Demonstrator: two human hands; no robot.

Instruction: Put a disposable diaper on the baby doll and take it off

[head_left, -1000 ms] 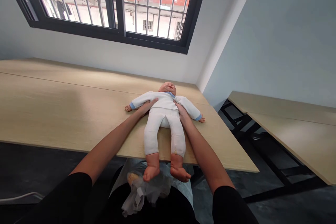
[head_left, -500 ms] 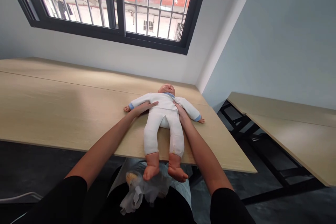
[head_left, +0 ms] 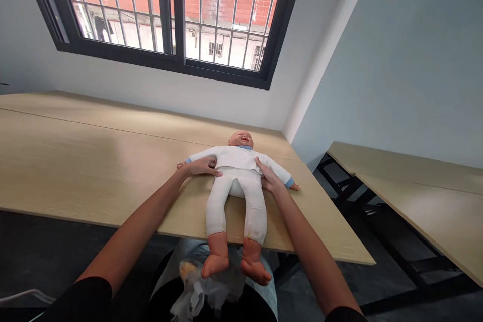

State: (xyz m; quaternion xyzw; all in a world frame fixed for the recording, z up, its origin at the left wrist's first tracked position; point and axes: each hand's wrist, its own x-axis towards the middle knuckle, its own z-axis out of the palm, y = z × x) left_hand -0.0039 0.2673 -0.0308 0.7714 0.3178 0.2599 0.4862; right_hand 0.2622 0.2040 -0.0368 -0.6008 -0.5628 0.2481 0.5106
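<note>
Left hand [head_left: 202, 166] and right hand [head_left: 267, 176] press open, gripping nothing, against the white, blue-cuffed baby doll [head_left: 237, 158] at twelve o'clock, seemingly steadying it.

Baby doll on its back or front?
On its back: the baby doll lies face up, with its face and the front of its white suit showing, and its feet stick out past the edge of the wooden table.

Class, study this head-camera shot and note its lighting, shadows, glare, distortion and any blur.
In the head view, daylight through the window is bright and nearly washes out the white building outside; a soft shadow darkens the left part of the table; wide-angle distortion slants the table's edges and enlarges the doll's feet; the doll shows no obvious blur.
</note>
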